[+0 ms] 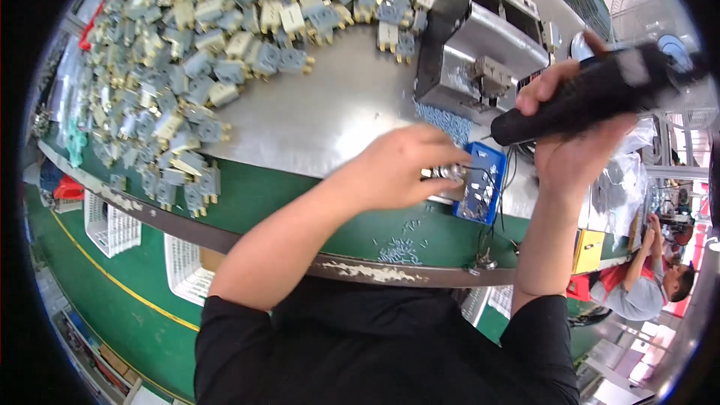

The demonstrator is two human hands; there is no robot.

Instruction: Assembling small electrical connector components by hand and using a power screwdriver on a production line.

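Note:
My right hand (pixel 577 151) is wrapped round a black power screwdriver (pixel 600 90), raised over the right side of the bench with its thin bit pointing left. Between the fingers of my left hand (pixel 409 165) is a small shiny metal part (pixel 450 172); its exact kind is partly covered by the fingers. Just beside those fingertips lies a blue tray (pixel 486 206) holding small metal pieces. Thin black wires run across and past the tray. Behind the left hand is a patch of small light-blue pieces (pixel 444 117) on the metal surface.
A large heap of grey and cream blocks (pixel 217 37) with brass ends covers the bench's left and back. A metal fixture (pixel 487 37) stands behind the hands. Loose screws (pixel 401 251) lie near the front edge. White crates (pixel 186 270) stand below. Another person (pixel 637 285) works at far right.

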